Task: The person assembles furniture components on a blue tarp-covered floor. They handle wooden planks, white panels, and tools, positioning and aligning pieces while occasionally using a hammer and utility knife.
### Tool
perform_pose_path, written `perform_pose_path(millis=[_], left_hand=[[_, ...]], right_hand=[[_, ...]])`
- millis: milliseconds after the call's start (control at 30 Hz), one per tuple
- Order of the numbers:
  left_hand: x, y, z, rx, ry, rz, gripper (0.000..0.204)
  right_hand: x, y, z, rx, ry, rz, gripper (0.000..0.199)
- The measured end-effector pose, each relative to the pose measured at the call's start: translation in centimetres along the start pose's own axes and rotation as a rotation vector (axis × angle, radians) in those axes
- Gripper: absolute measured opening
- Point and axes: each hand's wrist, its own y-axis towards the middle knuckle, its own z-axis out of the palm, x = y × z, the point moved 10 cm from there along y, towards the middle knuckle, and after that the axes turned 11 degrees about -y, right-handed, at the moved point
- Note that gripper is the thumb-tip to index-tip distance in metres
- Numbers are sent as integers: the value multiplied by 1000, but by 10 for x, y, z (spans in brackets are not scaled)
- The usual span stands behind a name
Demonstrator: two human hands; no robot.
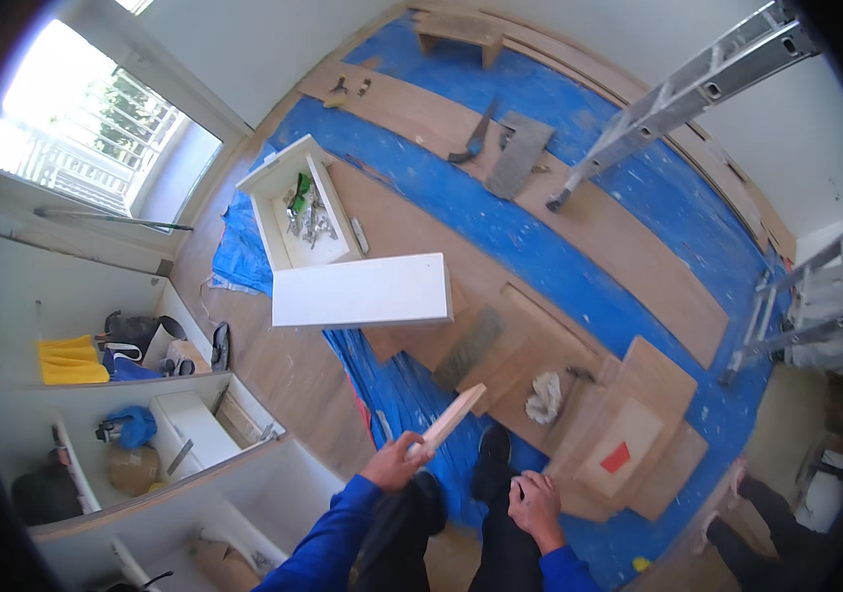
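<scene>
Both hands are showing low in the view: the left hand is gripping one end of a short wooden strip, which is angling up and away from it, while the right hand is resting loosely curled on the knee, holding nothing. Just beyond the strip, a blue tarp is covering the floor under loose boards. Farther ahead a white drawer is lying open. Judging by this, the strip is being carried for fitting; placing it calls for picking a spot.
</scene>
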Motion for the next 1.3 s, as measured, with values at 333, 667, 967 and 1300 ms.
perform_pose_path(millis=[333, 667, 967, 1300], left_hand=[[102, -164, -81, -7, -11, -561, 70], [102, -204, -114, -218, -245, -462, 70], [-47, -158, -91, -207, -508, -370, 69], [-133, 35, -216, -271, -462, -207, 67]], right_hand=[[-43, -190, -56, 679, 296, 391, 56], [-159, -250, -191, 189, 690, 986, 24], [-155, -123, -223, 213, 252, 630, 45], [-172, 182, -313, 153, -6, 747, 69]])
